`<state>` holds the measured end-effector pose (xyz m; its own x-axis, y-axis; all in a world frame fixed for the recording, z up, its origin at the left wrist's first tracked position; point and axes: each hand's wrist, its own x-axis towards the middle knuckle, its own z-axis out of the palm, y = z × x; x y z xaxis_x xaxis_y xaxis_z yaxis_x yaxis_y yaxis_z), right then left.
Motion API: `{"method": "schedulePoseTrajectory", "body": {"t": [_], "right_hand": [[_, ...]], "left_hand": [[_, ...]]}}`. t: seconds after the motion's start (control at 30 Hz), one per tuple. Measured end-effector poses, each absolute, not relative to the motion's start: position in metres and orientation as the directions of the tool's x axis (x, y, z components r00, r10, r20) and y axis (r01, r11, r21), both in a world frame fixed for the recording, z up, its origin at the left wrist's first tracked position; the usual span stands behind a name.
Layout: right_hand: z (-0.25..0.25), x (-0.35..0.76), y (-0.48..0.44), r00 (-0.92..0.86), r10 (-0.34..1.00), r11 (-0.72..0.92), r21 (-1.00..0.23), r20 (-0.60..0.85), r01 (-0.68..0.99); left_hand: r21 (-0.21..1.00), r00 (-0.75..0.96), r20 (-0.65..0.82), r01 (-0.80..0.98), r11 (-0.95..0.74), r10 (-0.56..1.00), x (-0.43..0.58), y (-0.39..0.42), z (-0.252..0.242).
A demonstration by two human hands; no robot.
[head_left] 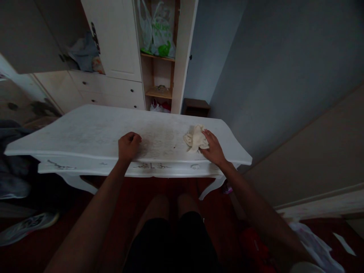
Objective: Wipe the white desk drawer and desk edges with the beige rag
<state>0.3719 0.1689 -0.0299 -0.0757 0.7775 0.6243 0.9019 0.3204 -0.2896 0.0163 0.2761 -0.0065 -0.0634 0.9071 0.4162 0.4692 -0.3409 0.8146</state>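
Note:
A white table (pixel 93 117) with a curved edge stands before me, its top smudged with grey marks in the middle. My right hand (pixel 212 148) grips a crumpled cream cloth (pixel 196 137) on the right part of the tabletop. Left of the marks' centre, my left hand (pixel 129 146) rests near the front edge, fingers curled into a loose fist. Nothing shows in it. A tiny dark speck (pixel 174 147) lies on the surface between the two hands.
Behind the table rises a white wardrobe (pixel 119 41) with an open door and plastic bags (pixel 162 36) on a shelf. A grey wall (pixel 273 68) bounds the right. A shoe (pixel 28 227) lies at lower left, a white bag (pixel 315 242) at lower right.

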Motion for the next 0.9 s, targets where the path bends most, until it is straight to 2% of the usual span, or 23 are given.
{"method": "schedulePoseTrajectory", "body": {"t": [0.2, 0.33, 0.47, 0.6, 0.9], "right_hand": [[-0.012, 0.377, 0.148, -0.097, 0.834, 0.32, -0.333, 0.544, 0.887], [-0.004, 0.388, 0.127, 0.027, 0.798, 0.27, -0.397, 0.602, 0.877], [-0.009, 0.401, 0.105, 0.202, 0.696, 0.235, -0.485, 0.689, 0.843], [-0.024, 0.413, 0.09, 0.421, 0.676, 0.09, -0.635, 0.605, 0.768], [-0.03, 0.418, 0.087, 0.539, 0.67, 0.138, -0.799, 0.51, 0.585]], "left_hand": [[0.806, -0.05, 0.436, 0.466, -0.365, 0.899, 0.016, 0.274, -0.005], [0.805, -0.05, 0.438, 0.466, -0.366, 0.898, 0.016, 0.276, -0.006], [0.798, -0.05, 0.422, 0.494, -0.345, 0.905, 0.016, 0.276, -0.006], [0.786, -0.041, 0.432, 0.507, -0.354, 0.901, 0.016, 0.273, -0.004], [0.774, -0.046, 0.45, 0.518, -0.364, 0.892, 0.017, 0.273, -0.003]]}}
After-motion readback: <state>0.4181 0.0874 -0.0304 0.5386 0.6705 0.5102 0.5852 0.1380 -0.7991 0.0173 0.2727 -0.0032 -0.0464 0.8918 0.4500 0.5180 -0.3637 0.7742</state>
